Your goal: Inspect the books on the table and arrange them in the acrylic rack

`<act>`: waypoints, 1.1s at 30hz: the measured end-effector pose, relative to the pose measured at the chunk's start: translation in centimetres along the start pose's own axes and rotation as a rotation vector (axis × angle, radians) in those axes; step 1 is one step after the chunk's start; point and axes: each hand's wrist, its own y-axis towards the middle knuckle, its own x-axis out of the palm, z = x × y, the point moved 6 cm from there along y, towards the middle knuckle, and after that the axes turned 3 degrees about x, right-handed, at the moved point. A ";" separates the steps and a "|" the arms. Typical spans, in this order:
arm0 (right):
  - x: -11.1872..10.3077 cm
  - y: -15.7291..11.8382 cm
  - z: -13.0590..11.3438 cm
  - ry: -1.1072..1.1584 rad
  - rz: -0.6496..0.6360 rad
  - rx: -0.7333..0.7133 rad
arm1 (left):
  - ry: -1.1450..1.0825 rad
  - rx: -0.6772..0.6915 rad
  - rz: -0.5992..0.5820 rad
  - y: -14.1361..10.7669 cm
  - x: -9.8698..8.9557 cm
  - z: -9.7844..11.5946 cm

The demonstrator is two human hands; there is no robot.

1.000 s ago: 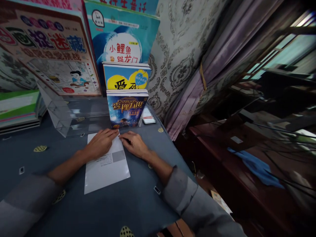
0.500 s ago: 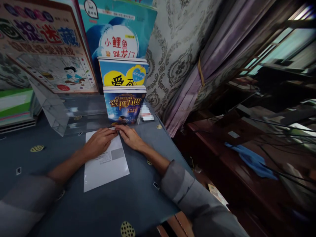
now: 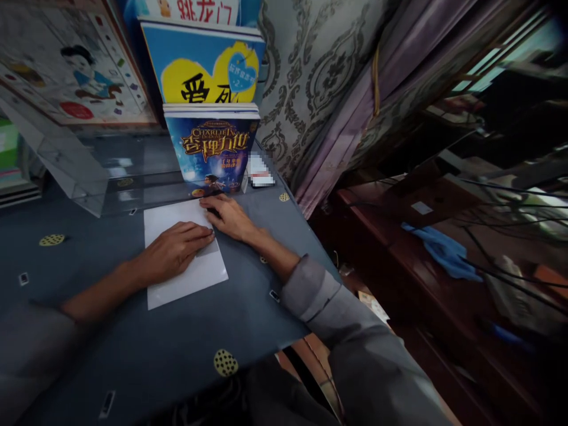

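Note:
A white sheet of paper [image 3: 177, 285] lies flat on the dark grey-blue tabletop, with a patch of grey print partly hidden under my hand. My left hand [image 3: 177, 251] rests palm down across its middle, fingers stretched out and close together. At the sheet's far right corner is my right hand [image 3: 231, 219], its fingers extended and their tips touching the corner. Just beyond them, a dark blue book [image 3: 215, 151] stands upright in a clear stand.
Behind it rise a blue-and-yellow book [image 3: 202, 59] and other picture books. A clear acrylic holder [image 3: 89, 177] and a stack of books [image 3: 20, 177] are at left. The table edge runs along the right, past a purple curtain [image 3: 331, 142]. A blue cloth [image 3: 444, 251] lies on reddish-brown furniture.
My left hand has slid back toward me from the sheet's far edge to its middle, away from my right hand. The view has tilted downward and come closer.

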 end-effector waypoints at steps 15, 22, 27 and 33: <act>0.0 -0.6 -0.3 -0.074 -0.027 -0.013 | -0.191 0.115 -0.093 -1.5 0.1 7.0; 0.1 -0.8 -0.6 -0.101 -0.035 -0.036 | -0.172 -0.013 -0.064 -2.4 -0.9 2.0; 0.2 -0.9 -1.3 -0.168 -0.047 -0.094 | 0.097 -0.323 0.003 -5.6 -2.5 -6.9; 2.4 -1.5 -4.9 -0.248 -0.143 -0.225 | 0.056 -0.395 0.065 -6.9 -3.0 -9.1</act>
